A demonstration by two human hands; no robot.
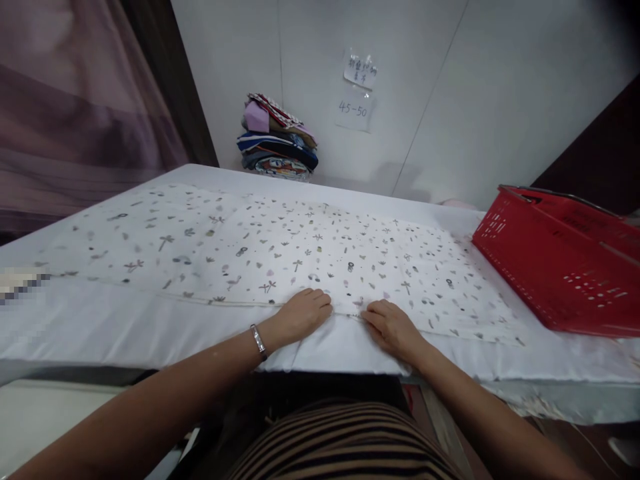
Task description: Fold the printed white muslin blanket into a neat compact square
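Observation:
A white cloth printed with small grey and pink figures [280,247] lies spread flat across the white-covered table [150,333]. My left hand [303,313] rests on the cloth's near edge at the middle, fingers curled down onto the hem. My right hand [393,328] sits just to its right on the same edge, fingers bent and pressing the fabric. Both hands are close together, almost touching. A metal bracelet [258,341] is on my left wrist.
A red plastic basket [560,260] stands on the table at the right. A stack of folded colourful clothes [277,137] sits at the back against the white wall, under two paper notes [356,93]. A dark curtain [75,113] hangs at the left.

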